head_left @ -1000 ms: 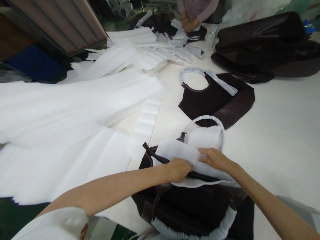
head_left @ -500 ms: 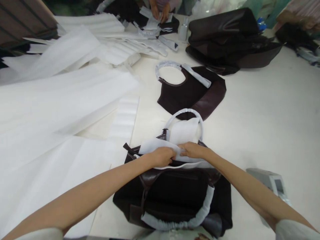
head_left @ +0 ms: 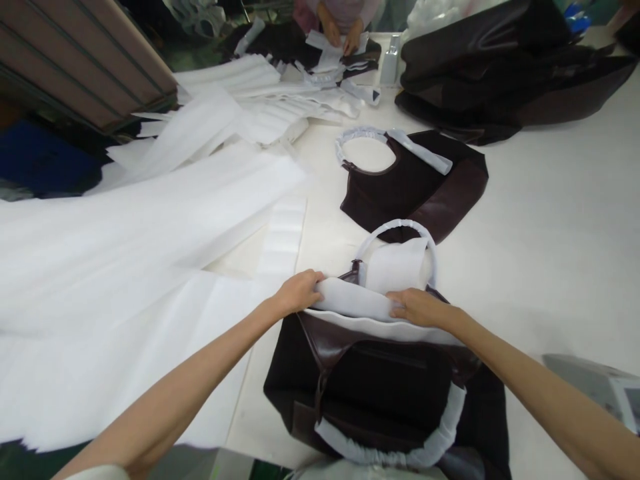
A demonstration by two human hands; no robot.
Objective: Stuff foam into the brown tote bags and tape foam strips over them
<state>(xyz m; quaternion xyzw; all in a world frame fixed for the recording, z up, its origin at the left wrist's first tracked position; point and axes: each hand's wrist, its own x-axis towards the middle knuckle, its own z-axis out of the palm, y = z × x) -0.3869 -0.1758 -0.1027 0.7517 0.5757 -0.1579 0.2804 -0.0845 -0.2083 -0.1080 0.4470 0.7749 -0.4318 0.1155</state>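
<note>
A dark bag [head_left: 390,380] with wrapped handles stands at the table's near edge, its mouth facing up. White foam sheet [head_left: 355,299] lies folded along the opening. My left hand [head_left: 300,291] is closed on the sheet's left end, at the bag's left corner. Farther right, my right hand [head_left: 415,307] grips the same sheet near its right part, fingertips bent over it. Another white piece [head_left: 397,265] shows inside the loop of the far handle [head_left: 433,250]. Both thumbs are partly hidden.
A second dark bag [head_left: 425,187] lies flat beyond. Large white foam sheets [head_left: 125,233] cover the left side. Dark bags [head_left: 500,73] are piled at the back right. A person's hands [head_left: 343,37] work at the far side. A grey box [head_left: 600,390] is at right.
My left hand has moved from inside the opening to its left corner. The foam now lies smoother across the mouth. The whole view has shifted, with objects appearing farther right.
</note>
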